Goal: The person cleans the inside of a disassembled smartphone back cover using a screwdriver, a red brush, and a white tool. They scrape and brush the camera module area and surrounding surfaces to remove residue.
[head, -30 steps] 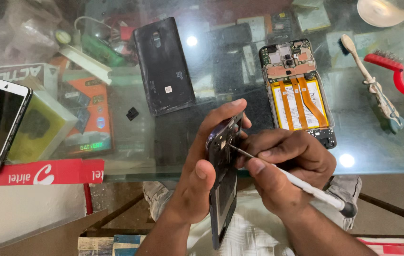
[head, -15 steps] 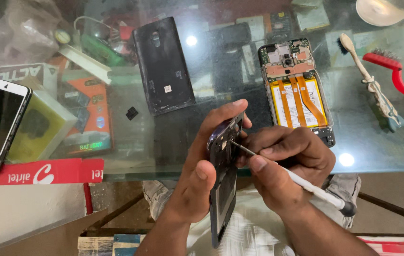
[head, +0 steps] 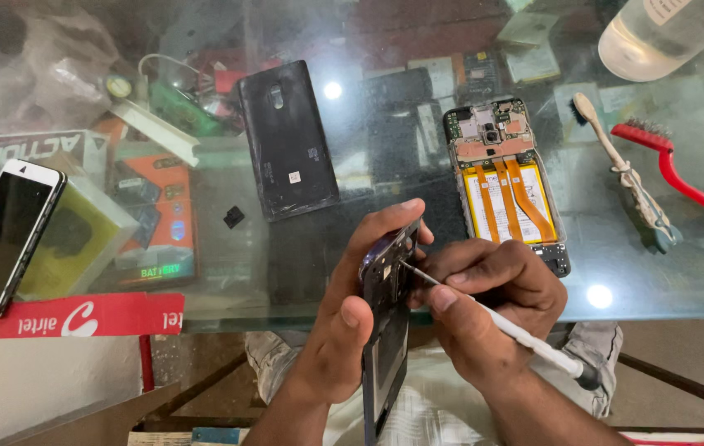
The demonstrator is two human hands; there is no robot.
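Two hands at work, as I see it. Left hand (head: 344, 330) clamps the dark phone frame (head: 385, 330) edge-up at 6 o'clock; right hand (head: 484, 306) pinches a white-handled screwdriver (head: 525, 334), tip on the frame's top. Opened phone with yellow battery (head: 505, 186) lies at 1 o'clock, black back cover (head: 286, 140) at 11. Disassembly looks midway.

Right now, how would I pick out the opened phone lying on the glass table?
On the glass table, look just beyond the right hand. The opened phone lies there flat, left of the two brushes. Unlike the plain black back cover farther left, it shows a yellow battery crossed by orange ribbon cables.
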